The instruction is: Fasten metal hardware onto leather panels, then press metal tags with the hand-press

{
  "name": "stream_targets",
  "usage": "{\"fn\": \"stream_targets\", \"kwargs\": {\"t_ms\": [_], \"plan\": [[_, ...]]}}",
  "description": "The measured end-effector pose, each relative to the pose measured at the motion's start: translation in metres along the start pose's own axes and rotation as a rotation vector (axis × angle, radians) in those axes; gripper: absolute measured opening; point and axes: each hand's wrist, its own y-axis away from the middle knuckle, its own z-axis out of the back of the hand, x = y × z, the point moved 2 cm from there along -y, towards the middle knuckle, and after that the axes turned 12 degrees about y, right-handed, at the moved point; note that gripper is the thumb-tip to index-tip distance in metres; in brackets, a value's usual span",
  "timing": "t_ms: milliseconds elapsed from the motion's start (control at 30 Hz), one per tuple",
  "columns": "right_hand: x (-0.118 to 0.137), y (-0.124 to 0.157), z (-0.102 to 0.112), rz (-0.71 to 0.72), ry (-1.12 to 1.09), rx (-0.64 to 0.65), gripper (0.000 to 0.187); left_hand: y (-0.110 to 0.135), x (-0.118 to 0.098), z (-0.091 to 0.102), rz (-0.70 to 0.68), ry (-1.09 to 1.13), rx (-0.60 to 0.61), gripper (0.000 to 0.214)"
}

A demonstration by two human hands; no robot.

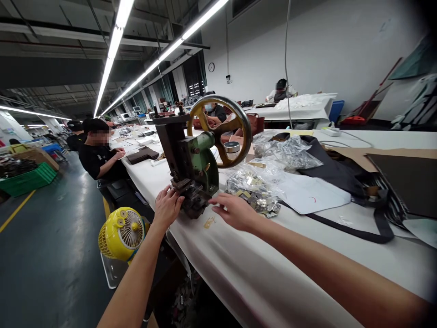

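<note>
A green and dark metal hand press (pixel 194 168) with a large yellow-spoked handwheel (pixel 220 130) stands at the table's edge. My left hand (pixel 168 207) rests against the left side of its lower die block (pixel 193 198), fingers stretched forward and thumb at the metal. On the opposite side, my right hand (pixel 235 212) has its index finger and thumb drawn together at the die's right edge. Whatever lies between those fingertips is too small to make out. Small gold-coloured pieces (pixel 209 222) lie on the white cloth just in front of the press.
Clear plastic bags of metal pieces (pixel 256 191) lie right of the press, beside a white sheet (pixel 312 193) and a dark strap (pixel 351 234). A yellow fan (pixel 123 232) stands at lower left. A person in black (pixel 97 150) sits farther along the table (pixel 239 269).
</note>
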Motion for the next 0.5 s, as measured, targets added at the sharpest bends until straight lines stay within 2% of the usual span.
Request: {"fn": "stream_targets", "kwargs": {"t_ms": [100, 200, 367, 500], "plan": [[0.011, -0.052, -0.007, -0.034, 0.071, 0.017, 0.041, -0.002, 0.004, 0.001, -0.016, 0.024, 0.020, 0.041], [0.015, -0.079, -0.020, -0.058, 0.120, 0.050, 0.046, -0.001, 0.006, 0.000, -0.051, 0.076, 0.041, 0.044], [0.012, -0.086, -0.037, -0.065, 0.158, 0.064, 0.053, -0.001, 0.004, -0.005, -0.091, 0.184, 0.039, 0.048], [0.009, -0.088, -0.038, -0.052, 0.190, 0.103, 0.055, 0.003, 0.000, -0.009, -0.035, 0.258, 0.020, 0.051]]}}
